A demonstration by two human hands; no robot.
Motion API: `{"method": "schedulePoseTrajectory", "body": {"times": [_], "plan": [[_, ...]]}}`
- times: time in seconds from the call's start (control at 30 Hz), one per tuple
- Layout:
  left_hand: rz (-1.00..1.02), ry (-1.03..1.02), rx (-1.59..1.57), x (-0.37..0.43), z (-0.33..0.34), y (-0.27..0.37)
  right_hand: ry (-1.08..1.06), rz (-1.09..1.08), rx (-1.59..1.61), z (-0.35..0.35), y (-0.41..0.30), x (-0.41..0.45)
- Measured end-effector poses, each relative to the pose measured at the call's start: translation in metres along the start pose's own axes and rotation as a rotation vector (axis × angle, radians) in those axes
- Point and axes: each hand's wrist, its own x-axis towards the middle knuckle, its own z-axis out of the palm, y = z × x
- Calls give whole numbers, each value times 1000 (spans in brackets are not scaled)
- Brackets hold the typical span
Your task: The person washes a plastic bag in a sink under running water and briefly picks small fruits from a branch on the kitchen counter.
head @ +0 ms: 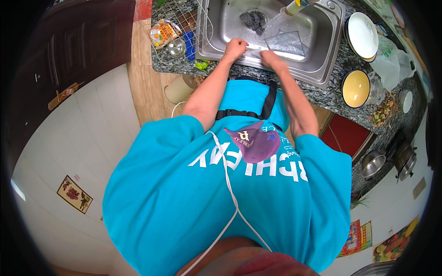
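Note:
Over the front part of a stainless steel sink (238, 57), my left hand (236, 49) has its fingers curled, and I see nothing held in it. My right hand (271, 59) is a short way to its right, low at the sink's front wall. Its fingers point down and are partly hidden, so a grip cannot be made out. Water runs from a faucet (294, 7) into the basin. A dark grey crumpled cloth or scrubber (253, 21) lies at the back left of the basin. Near my right hand lies a flat grey translucent sheet (285, 43).
Left of the sink, a wire rack (179, 17) stands around a printed food packet (163, 33) and a glass jar (177, 47). Green leaf scraps (202, 65) lie at the counter edge. White plates (362, 34), a yellow bowl (356, 89) and plastic bags (390, 63) sit at right.

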Motion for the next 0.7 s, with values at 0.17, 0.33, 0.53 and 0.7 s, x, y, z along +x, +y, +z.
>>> {"method": "schedulePoseTrajectory", "body": {"times": [0.17, 0.33, 0.53, 0.7], "plan": [[98, 171, 215, -7, 1, 10, 162, -175, 272, 8, -44, 11], [-120, -14, -238, 3, 13, 28, 56, 25, 153, 5, 31, -13], [-115, -95, -200, 6, 23, 22, 63, 231, 135, -15, 84, -45], [-64, -6, 13, -1, 29, 21, 61, -43, 203, 2, 7, 1]]}}
